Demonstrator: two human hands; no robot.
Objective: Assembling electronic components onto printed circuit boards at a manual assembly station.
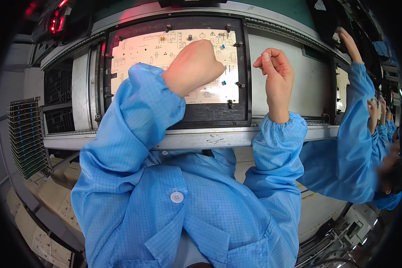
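A cream-coloured circuit board [134,49] lies flat in a black frame [174,117] with small pegs along its edges. My left hand [196,64] is over the middle of the board, back upward and fingers curled under, so its fingertips are hidden. Around it stand small parts: a dark round component [190,37] beyond the knuckles and a blue component [224,83] to the right. My right hand [278,73] hovers right of the frame, thumb and forefinger pinched together. Whatever is between those fingertips is too small to make out.
Metal conveyor rails [210,139] run along the near and far sides. At the left stands a rack of stacked boards [27,134]. Red lights [57,22] glow at the far left. Another person in a blue sleeve [359,102] works at the right, near a second board [342,89].
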